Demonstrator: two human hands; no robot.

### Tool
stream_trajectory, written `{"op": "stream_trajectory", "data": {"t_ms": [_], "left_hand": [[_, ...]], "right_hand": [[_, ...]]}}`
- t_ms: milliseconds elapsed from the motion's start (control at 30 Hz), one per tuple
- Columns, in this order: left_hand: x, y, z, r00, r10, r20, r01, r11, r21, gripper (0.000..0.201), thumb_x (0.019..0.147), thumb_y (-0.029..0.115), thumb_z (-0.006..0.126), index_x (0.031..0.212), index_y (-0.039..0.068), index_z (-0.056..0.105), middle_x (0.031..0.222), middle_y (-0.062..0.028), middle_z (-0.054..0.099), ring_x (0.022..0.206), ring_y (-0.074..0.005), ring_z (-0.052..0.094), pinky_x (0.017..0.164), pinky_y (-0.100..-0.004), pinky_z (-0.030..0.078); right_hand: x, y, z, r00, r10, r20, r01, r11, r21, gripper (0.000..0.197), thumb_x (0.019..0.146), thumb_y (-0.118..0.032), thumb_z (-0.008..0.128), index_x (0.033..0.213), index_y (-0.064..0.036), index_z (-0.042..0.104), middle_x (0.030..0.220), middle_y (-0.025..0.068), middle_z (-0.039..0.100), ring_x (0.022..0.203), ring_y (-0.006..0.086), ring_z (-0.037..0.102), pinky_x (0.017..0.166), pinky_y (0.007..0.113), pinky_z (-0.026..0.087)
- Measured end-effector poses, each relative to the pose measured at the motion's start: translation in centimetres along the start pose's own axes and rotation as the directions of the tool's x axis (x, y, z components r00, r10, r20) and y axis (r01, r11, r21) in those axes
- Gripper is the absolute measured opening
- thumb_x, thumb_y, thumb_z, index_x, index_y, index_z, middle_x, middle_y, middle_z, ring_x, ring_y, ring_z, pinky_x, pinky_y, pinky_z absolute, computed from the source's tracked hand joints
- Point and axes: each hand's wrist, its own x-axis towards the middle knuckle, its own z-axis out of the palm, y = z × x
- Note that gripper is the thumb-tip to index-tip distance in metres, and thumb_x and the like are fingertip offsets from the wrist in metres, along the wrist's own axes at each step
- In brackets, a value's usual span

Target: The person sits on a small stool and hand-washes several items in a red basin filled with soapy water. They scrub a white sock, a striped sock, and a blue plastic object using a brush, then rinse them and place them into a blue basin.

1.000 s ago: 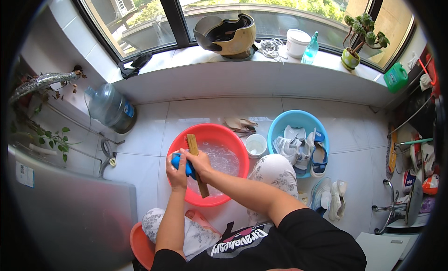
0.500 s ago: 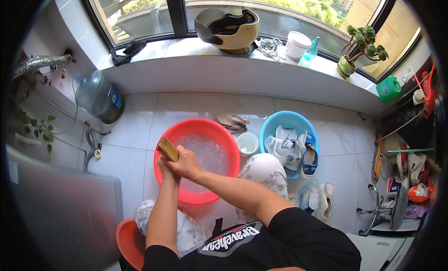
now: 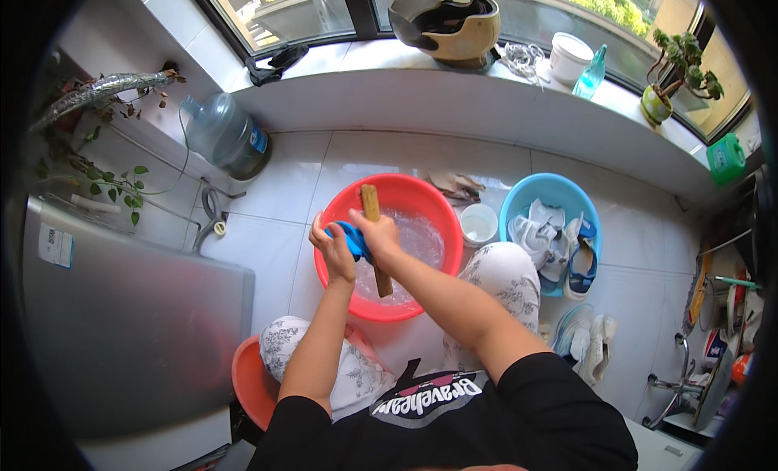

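1. left hand (image 3: pixel 334 250) curls its fingers around a blue item (image 3: pixel 353 239) (kind unclear) over the red basin (image 3: pixel 340 289).
2. right hand (image 3: pixel 378 236) clenched on the same item, against a wooden board (image 3: pixel 374 237) leaning in soapy water.
3. blue basin (image 3: pixel 525 203) of shoes sits just beside.

I had a single view, from the wide fisheye camera on the wearer's head. It looked steeply down over the chest and both forearms onto the round red plastic basin (image 3: pixel 421 199) on the pale tiled floor (image 3: pixel 267 244), fairly near. Its top edge faced the long white windowsill (image 3: pixel 486 106). Straight lines bowed toward the dark rim.
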Motion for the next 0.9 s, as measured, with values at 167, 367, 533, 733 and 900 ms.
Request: {"op": "stream_trajectory", "data": {"t_ms": [167, 367, 533, 733, 900], "left_hand": [[-1.6, 2.0, -2.9, 0.681, 0.54, 0.495, -0.663, 0.741, 0.104, 0.093, 0.066, 0.061, 0.074, 0.135, 0.006, 0.045, 0.14, -0.0245, 0.028, 0.13, -0.039, 0.032, 0.106, -0.0484, 0.031], [-2.1, 2.5, -2.8, 0.664, 0.574, 0.48, -0.745, 0.561, 0.36, 0.098, 0.063, 0.017, 0.085, 0.14, -0.004, 0.028, 0.134, -0.024, 0.037, 0.121, -0.0418, 0.043, 0.101, -0.0456, 0.04], [-1.2, 0.2, -2.5, 0.845, 0.363, 0.393, -0.52, 0.729, 0.444, 0.044, 0.076, 0.006, 0.067, 0.116, -0.002, 0.051, 0.101, -0.0223, 0.062, 0.088, -0.0379, 0.062, 0.073, -0.0428, 0.052], [-0.7, -1.2, -2.1, 0.911, -0.075, 0.405, -0.166, 0.833, 0.528, 0.02, 0.078, 0.02, 0.06, 0.089, 0.004, 0.061, 0.076, -0.0184, 0.066, 0.075, -0.0368, 0.064, 0.063, -0.0454, 0.051], [-1.0, -1.9, -1.6, 0.876, -0.133, 0.463, -0.067, 0.918, 0.392, 0.021, 0.082, 0.021, 0.057, 0.095, 0.005, 0.06, 0.089, -0.0145, 0.067, 0.085, -0.0315, 0.064, 0.068, -0.0417, 0.052]], "right_hand": [[1.5, 0.9, -1.4, 0.964, 0.157, 0.213, -0.217, 0.931, 0.293, 0.058, 0.078, -0.048, 0.071, 0.096, 0.0062, 0.062, 0.087, 0.0143, 0.063, 0.069, 0.0175, 0.061, 0.06, 0.032, 0.053], [-1.9, -1.3, -1.7, 0.888, 0.133, 0.44, -0.284, 0.911, 0.298, 0.056, 0.082, -0.047, 0.068, 0.096, 0.0067, 0.062, 0.083, 0.0116, 0.062, 0.072, 0.0153, 0.061, 0.061, 0.031, 0.051], [-2.5, -3.3, -1.1, 0.957, -0.124, 0.263, 0.157, 0.981, -0.112, 0.062, 0.075, -0.056, 0.069, 0.089, 0.0048, 0.062, 0.08, 0.0181, 0.064, 0.075, 0.0257, 0.065, 0.065, 0.036, 0.051], [-2.7, -2.2, 0.6, 0.816, -0.487, 0.313, 0.577, 0.647, -0.498, 0.064, 0.07, -0.059, 0.071, 0.088, 0.0009, 0.058, 0.082, 0.0231, 0.066, 0.081, 0.0383, 0.066, 0.071, 0.045, 0.052], [-1.9, -0.7, 0.7, 0.743, -0.559, 0.368, 0.666, 0.563, -0.489, 0.05, 0.068, -0.047, 0.074, 0.083, -0.0026, 0.056, 0.079, 0.0202, 0.066, 0.077, 0.0374, 0.065, 0.069, 0.045, 0.051]]}}
